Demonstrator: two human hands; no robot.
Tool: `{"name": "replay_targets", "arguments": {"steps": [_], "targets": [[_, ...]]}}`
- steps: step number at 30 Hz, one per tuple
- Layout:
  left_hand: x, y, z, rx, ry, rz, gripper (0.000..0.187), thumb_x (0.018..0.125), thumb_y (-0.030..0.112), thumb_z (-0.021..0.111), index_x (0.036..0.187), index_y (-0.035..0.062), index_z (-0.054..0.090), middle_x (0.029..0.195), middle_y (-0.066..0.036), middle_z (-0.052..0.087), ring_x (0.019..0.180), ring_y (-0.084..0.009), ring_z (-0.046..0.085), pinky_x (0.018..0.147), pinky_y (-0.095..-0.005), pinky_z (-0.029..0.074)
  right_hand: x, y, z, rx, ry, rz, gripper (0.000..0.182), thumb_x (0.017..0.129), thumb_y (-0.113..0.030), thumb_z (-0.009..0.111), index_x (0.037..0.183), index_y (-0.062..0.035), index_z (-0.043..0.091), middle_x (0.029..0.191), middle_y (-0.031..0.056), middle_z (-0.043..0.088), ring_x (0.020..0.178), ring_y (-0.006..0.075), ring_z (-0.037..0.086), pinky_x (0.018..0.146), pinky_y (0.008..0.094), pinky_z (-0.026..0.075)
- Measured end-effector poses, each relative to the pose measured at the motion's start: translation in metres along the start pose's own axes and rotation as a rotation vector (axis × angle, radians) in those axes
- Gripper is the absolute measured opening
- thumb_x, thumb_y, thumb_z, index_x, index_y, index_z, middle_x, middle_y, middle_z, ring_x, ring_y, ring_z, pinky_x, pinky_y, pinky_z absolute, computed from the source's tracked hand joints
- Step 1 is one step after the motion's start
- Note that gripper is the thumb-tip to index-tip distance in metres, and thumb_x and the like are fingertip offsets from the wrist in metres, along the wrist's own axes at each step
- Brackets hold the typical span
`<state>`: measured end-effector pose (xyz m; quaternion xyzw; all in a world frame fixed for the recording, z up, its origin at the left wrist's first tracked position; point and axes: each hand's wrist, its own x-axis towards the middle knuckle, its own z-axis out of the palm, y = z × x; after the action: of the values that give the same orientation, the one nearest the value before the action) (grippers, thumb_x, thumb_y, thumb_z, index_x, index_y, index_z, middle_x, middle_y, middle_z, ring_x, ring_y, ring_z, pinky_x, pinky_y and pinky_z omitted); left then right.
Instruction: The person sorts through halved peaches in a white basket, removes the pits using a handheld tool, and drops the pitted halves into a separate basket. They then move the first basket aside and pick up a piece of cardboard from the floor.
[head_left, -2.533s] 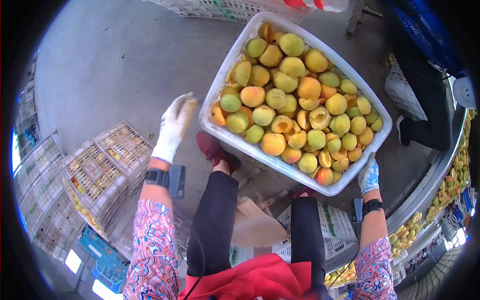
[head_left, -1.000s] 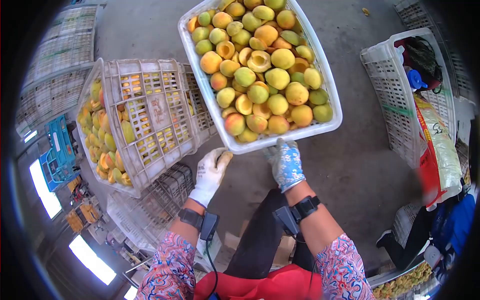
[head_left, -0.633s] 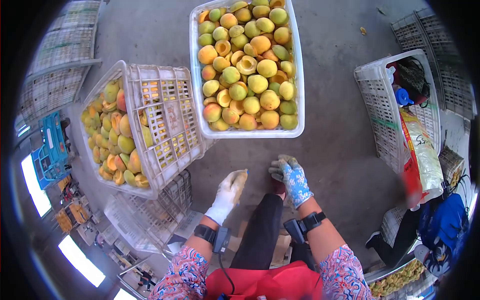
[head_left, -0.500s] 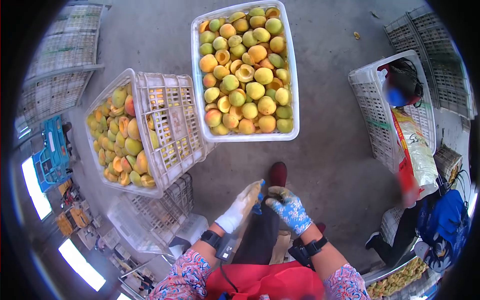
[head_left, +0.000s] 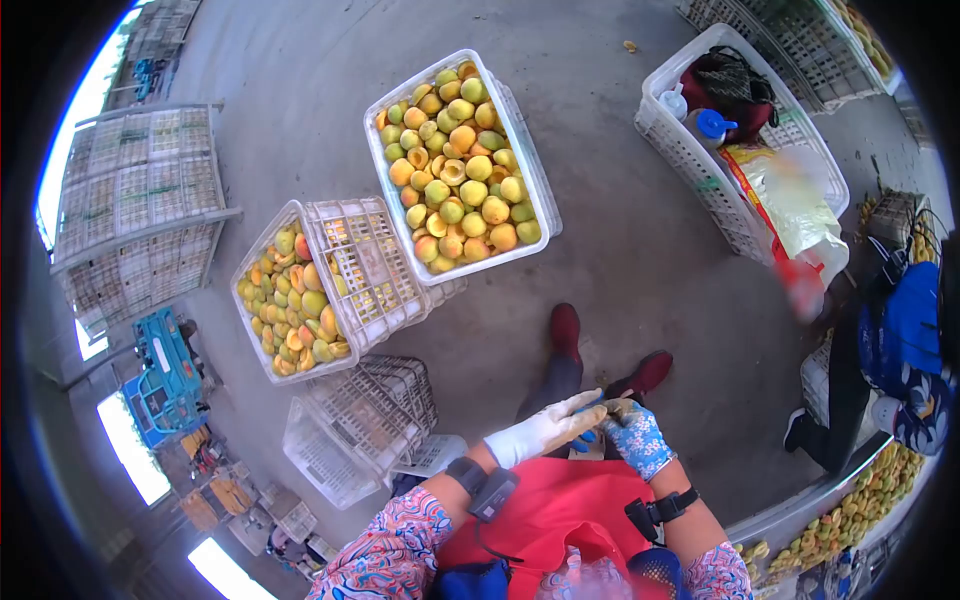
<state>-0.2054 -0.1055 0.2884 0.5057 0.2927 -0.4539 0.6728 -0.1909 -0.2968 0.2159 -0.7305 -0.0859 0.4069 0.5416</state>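
Note:
My left hand (head_left: pixel 545 430), in a white glove with stained fingers, reaches across to the right with its fingers stretched out. My right hand (head_left: pixel 638 437), in a blue flowered glove with dirty fingertips, has its fingers curled at the left fingertips. A small blue piece (head_left: pixel 588 440) shows between the hands, mostly hidden; I cannot tell what it is. Both hands meet above the red apron (head_left: pixel 540 500). Ahead of them stands a white crate (head_left: pixel 548 225) heaped with yellow-green apricots (head_left: pixel 452 205), some halved.
A tilted crate (head_left: pixel 375 265) of apricots stands left of the full one, with stacked crates (head_left: pixel 400 395) below it. At right, a crate (head_left: pixel 700 190) holds bags and a blue-lidded bottle (head_left: pixel 712 125). A person (head_left: pixel 850 390) is at the right edge. Stacked crates (head_left: pixel 140 190) stand far left.
The view has turned and shifted, so the crates appear smaller and farther left. My hands have come together, and the left fingers have straightened toward the right hand.

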Motion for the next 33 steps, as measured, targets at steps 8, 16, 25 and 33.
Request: {"name": "replay_targets", "arguments": {"steps": [8, 16, 25, 33], "targets": [[-0.034, 0.062, 0.001, 0.224, 0.121, 0.099, 0.054, 0.096, 0.033, 0.057, 0.139, 0.0043, 0.042, 0.117, -0.009, 0.056, 0.101, -0.0155, 0.056, 0.088, -0.0316, 0.048, -0.153, 0.062, -0.045, 0.632, 0.517, 0.602, 0.011, 0.09, -0.009, 0.058, 0.099, -0.0031, 0.06, 0.079, 0.0072, 0.064, 0.062, 0.015, 0.064, 0.053, 0.0276, 0.052], [-0.075, 0.111, -0.085, 0.641, 0.14, -0.039, 0.057, 0.094, 0.036, 0.059, 0.137, 0.003, 0.044, 0.119, -0.008, 0.057, 0.101, -0.0144, 0.057, 0.087, -0.0291, 0.048, -0.253, 0.102, 0.171, 1.053, 0.769, 1.025, 0.018, 0.091, -0.021, 0.057, 0.103, -0.0078, 0.06, 0.066, 0.0032, 0.059, 0.047, 0.014, 0.054, 0.041, 0.0287, 0.046], [-0.075, 0.125, -0.099, 0.762, 0.292, -0.213, 0.042, 0.095, 0.029, 0.058, 0.128, 0.0031, 0.053, 0.101, -0.005, 0.061, 0.084, -0.0104, 0.059, 0.071, -0.0275, 0.052, -0.224, 0.007, 0.27, 1.193, 0.554, 0.878, 0.026, 0.089, -0.021, 0.061, 0.101, 0.002, 0.062, 0.083, 0.0084, 0.068, 0.071, 0.017, 0.065, 0.063, 0.0326, 0.052], [-0.058, 0.102, -0.067, 1.088, 0.146, -0.283, 0.049, 0.095, 0.035, 0.057, 0.13, 0.0012, 0.05, 0.1, -0.006, 0.061, 0.082, -0.0146, 0.061, 0.07, -0.0292, 0.054, -0.193, -0.011, 0.342, 1.393, 0.83, 0.691, 0.032, 0.094, -0.028, 0.056, 0.109, 0.0, 0.062, 0.093, 0.0113, 0.067, 0.081, 0.019, 0.064, 0.073, 0.0321, 0.051]]}}
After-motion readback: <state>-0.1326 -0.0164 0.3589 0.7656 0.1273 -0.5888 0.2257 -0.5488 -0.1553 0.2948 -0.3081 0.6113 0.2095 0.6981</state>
